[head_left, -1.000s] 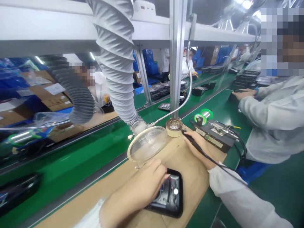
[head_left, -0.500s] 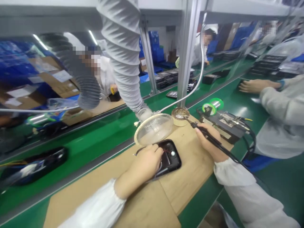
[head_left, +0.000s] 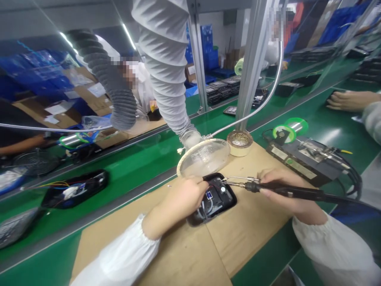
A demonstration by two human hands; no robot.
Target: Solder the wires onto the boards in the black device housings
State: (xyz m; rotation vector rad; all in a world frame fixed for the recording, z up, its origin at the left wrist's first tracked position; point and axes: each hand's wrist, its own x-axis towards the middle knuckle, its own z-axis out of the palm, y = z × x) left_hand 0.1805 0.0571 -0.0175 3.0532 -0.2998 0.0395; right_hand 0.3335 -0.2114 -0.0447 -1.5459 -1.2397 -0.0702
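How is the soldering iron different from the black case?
The soldering iron is long and thin, but the black case is wide and flat. The soldering iron is held up in the right hand, while the black case lies on the brown board under the left hand. Both are mostly black.

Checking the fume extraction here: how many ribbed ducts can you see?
2: a white one coming down to the round clear shield, and a grey one to its left. Others may be hidden.
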